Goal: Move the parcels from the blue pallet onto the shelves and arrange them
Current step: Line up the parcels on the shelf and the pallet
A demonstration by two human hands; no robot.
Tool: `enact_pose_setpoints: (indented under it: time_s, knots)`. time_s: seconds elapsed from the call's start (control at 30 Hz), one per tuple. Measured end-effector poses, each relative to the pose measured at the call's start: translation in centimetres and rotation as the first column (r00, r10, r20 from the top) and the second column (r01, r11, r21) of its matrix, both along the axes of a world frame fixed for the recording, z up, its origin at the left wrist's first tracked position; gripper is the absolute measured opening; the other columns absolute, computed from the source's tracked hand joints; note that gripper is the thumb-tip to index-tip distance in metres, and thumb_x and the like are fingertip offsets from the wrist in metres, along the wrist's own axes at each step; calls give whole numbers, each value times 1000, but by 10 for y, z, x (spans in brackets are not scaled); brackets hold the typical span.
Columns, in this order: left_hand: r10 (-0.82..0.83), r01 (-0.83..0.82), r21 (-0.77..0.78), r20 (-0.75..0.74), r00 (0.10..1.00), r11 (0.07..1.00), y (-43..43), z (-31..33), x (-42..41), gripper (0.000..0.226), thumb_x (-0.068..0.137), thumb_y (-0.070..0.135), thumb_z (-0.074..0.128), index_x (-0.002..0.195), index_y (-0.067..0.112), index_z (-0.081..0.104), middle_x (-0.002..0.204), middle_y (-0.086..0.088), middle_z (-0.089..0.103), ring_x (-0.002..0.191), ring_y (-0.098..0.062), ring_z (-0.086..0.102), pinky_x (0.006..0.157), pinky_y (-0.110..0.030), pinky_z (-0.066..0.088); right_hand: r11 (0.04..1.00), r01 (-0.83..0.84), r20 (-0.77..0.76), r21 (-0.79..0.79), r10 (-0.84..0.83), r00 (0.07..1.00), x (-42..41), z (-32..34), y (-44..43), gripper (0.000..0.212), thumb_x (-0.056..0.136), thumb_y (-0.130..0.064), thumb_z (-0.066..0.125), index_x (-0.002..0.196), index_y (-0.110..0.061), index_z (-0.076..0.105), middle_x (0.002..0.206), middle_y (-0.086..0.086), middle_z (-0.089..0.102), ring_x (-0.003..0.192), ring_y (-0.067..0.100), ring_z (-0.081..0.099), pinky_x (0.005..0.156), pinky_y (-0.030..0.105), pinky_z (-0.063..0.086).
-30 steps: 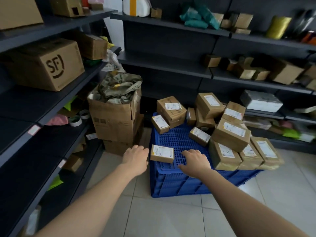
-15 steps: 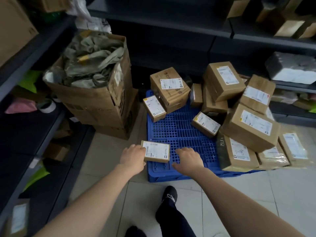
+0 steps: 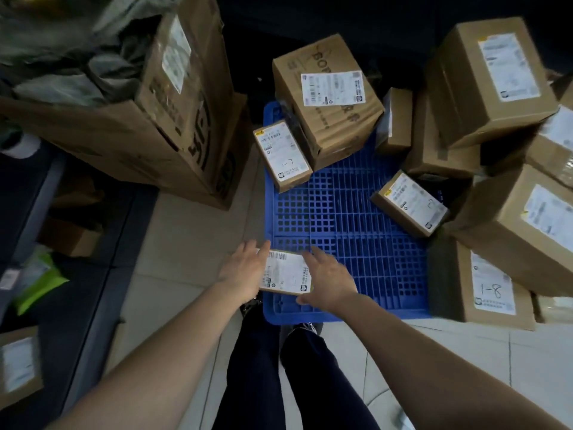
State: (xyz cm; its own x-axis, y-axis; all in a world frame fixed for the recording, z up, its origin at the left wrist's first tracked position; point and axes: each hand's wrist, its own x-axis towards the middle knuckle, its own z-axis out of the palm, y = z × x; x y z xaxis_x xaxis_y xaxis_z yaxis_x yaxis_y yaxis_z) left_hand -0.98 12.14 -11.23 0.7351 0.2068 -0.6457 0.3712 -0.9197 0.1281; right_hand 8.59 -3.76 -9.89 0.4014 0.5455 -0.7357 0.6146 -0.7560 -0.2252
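- Our left hand (image 3: 245,271) has straight fingers pressed flat on the left edge of a small parcel (image 3: 285,273). They are not curled round it.
- Our right hand (image 3: 330,279) has straight fingers on the right edge, with the thumb by the near corner. It is not holding on either.
- The small parcel lies flat, label up, on the near left corner of the blue pallet (image 3: 341,218), between our two hands.
- To do this well, we think we should squeeze in the same from both sides, slip our fingers under, and lift it level so it does not slide out.
- After that we should turn to the dark shelf (image 3: 43,193) on the left and set it down label out.
- Now we count: two hands and one pallet.
- We see ten parcels (image 3: 328,94) plainly, counting the one between our hands, and a bit of one more at the far right edge.
- Three are small and flat, and most of the others are bigger and piled on the right.
- Two big brown boxes (image 3: 173,125) stand stacked on the floor, left of the pallet.
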Motion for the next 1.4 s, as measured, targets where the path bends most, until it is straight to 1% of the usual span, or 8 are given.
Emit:
enact_pose_setpoints:
  time_s: [0.2, 0.33, 0.6, 0.77, 0.97, 1.1, 1.27, 1.4]
  knots:
    - [64, -53, -179, 54, 996, 982, 27, -5, 30, 64, 85, 8, 60, 143, 22, 35, 125, -3, 39, 113, -21, 47, 83, -39, 50, 995, -95, -3, -36, 95, 995, 11, -21, 19, 118, 72, -54, 77, 154, -18, 1, 160, 6, 15, 145, 26, 19, 116, 45, 25]
    - [284, -293, -303, -73, 956, 907, 37, -12, 38, 82, 81, 20, 74, 149, 22, 28, 143, -5, 41, 126, -24, 47, 100, -39, 44, 995, -75, -70, -59, 71, 995, 13, -33, 26, 83, 72, -51, 77, 139, -19, 38, 134, 3, 49, 125, 25, 45, 100, 40, 41]
    - [869, -797, -582, -302, 393, 158, 44, -32, 40, 24, 82, 36, 73, 91, 18, 58, 96, -8, 71, 87, -22, 66, 81, -40, 56, 790, 614, -433, 13, -549, 715, 22, -43, 33, 38, 82, -28, 75, 115, -20, 58, 110, -4, 67, 98, 15, 63, 89, 38, 53]
    - [967, -694, -717, -219, 131, -68, 56, -13, 67, 61, 80, 35, 75, 132, 18, 48, 119, -2, 60, 108, -18, 58, 89, -31, 48, 539, 841, -600, 54, -656, 458, 45, -26, 63, 42, 87, -32, 70, 125, -24, 54, 114, -4, 66, 101, 16, 65, 91, 43, 54]
    - [909, -520, -829, -360, 210, -208, 68, 7, 79, 61, 81, 0, 71, 118, 42, 45, 97, 12, 69, 87, -7, 68, 64, -26, 53, 457, 850, -577, 263, -631, 518, 64, -7, 98, 35, 90, -33, 65, 123, -27, 55, 107, -4, 67, 97, 12, 64, 85, 36, 56]
    - [882, -484, -809, -449, 141, -335, 86, 11, 71, 46, 84, 6, 65, 123, 28, 56, 106, -4, 73, 90, -20, 71, 65, -34, 56, 529, 716, -283, 456, -677, 680, 82, -4, 112, 32, 98, -40, 48, 94, -13, 65, 85, 5, 63, 76, 16, 56, 68, 33, 45]
    - [870, -427, -786, -493, -5, -447, 104, 4, 74, 38, 88, 13, 59, 125, 21, 55, 112, -8, 70, 101, -26, 67, 81, -46, 56, 767, 430, -57, 476, -462, 885, 115, -17, 143, 43, 103, -18, 37, 146, -14, 38, 154, 10, 30, 141, 27, 25, 114, 42, 28]
    - [893, -425, -794, -443, -85, -435, 113, -8, 88, 45, 86, 13, 66, 128, 23, 54, 110, -3, 72, 94, -18, 70, 66, -35, 58, 865, 362, -39, 347, -372, 927, 137, -26, 161, 55, 103, -19, 33, 154, -17, 13, 162, 9, 5, 149, 24, 3, 120, 42, 13]
